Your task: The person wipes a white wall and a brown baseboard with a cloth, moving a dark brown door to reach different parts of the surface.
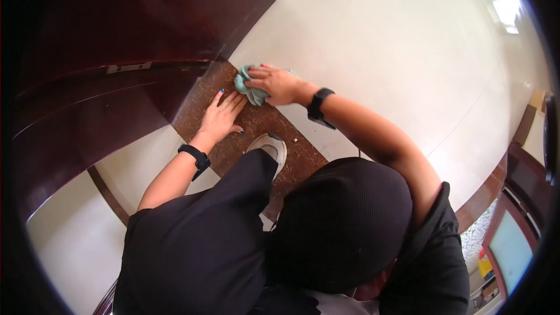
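Note:
A crumpled light green cloth (251,87) lies under my right hand (278,85), which presses it at the corner where brown floor tile, white tile and dark wood meet. The fingers are spread over the cloth, and part of it shows beyond the hand. My left hand (223,116) rests palm down on the brown marbled tile (302,166), fingers apart, its fingertips close to the cloth's lower left edge. It holds nothing. Both wrists wear black bands. A light-coloured shoe (267,144) stands on the brown tile just below the hands.
A dark reddish wooden panel (109,17) with a small metal plate (129,68) is on the left. The large glossy white surface (372,43) spreads to the right. A small pale bit (295,140) lies near the shoe. A wood-framed pane (509,245) stands at far right.

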Motion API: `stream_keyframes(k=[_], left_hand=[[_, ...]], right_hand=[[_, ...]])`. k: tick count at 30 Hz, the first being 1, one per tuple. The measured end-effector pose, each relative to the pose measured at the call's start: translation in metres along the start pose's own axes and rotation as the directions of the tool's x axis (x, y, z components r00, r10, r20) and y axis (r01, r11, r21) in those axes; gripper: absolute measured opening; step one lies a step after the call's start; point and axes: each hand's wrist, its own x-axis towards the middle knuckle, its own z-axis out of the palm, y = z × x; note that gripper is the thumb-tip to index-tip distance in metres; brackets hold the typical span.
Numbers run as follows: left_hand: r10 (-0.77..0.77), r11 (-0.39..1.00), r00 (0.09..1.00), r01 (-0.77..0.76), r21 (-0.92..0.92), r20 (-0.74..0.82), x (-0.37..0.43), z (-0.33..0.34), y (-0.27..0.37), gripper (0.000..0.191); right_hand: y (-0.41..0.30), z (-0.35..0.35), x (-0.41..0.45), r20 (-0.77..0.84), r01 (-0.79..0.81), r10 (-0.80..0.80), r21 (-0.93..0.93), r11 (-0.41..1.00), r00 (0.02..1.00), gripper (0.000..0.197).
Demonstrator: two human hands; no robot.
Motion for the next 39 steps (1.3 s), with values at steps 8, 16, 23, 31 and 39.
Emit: stream_keyframes(k=[8,16,23,31,39], left_hand=[[-0.289,0.954,0.957,0.289,-0.078,0.013,-0.007,0.012,0.015,0.118],[-0.198,0.942,0.978,0.208,-0.264,0.065,-0.005,0.012,0.008,0.108],[-0.085,0.968,0.993,0.061,-0.243,-0.087,-0.010,-0.005,-0.013,0.070],[0.326,0.944,0.895,-0.323,-0.063,0.303,0.050,-0.033,-0.009,0.029],[0.401,0.901,0.686,-0.415,-0.127,0.607,0.079,-0.044,-0.009,0.036]], right_hand=[[-0.049,-0.025,-0.145,0.161,-0.061,0.018,0.265,0.962,0.987,0.046],[-0.069,-0.027,-0.174,0.221,-0.507,0.638,0.806,0.307,0.738,0.045],[-0.073,-0.133,-0.285,-0.072,-0.154,0.926,0.978,0.138,0.370,0.064],[-0.176,-0.075,-0.478,-0.158,0.416,0.864,0.825,0.382,-0.479,0.029],[-0.288,-0.019,-0.436,0.265,0.673,0.677,0.582,0.456,-0.687,0.013]])
